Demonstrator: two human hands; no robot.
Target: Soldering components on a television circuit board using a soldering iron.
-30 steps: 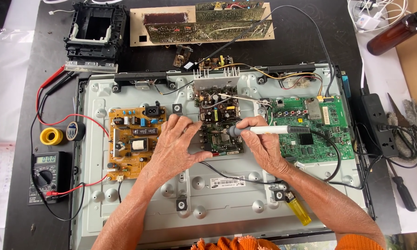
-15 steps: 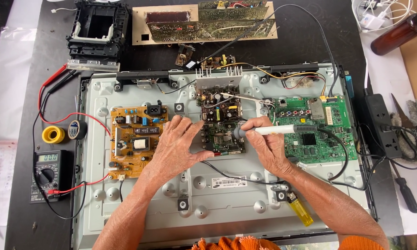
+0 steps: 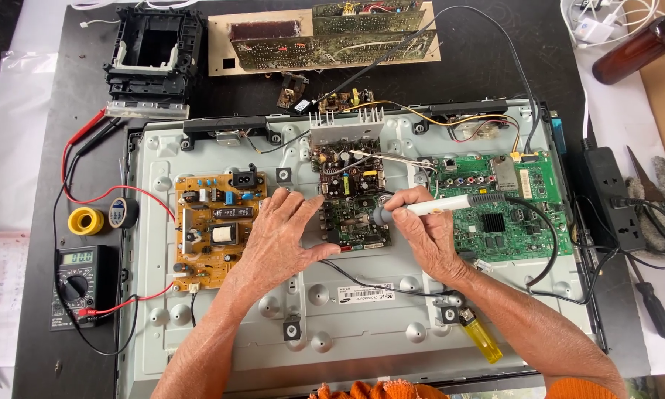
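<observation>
Black matting covered the table under a pale stamped-metal panel. At centre frame, the left hand lay flat, fingers spread, bracing a small dark circuit board; the right hand pinched a white soldering iron against it.

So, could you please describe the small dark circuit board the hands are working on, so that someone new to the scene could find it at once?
Start from the big grey metal panel lying on the black table. Three boards sit across its upper half: a tan board on one side, a green board on the other. The dark board is the narrow middle one, pinned by the left hand and met by the right hand's soldering iron.
</observation>
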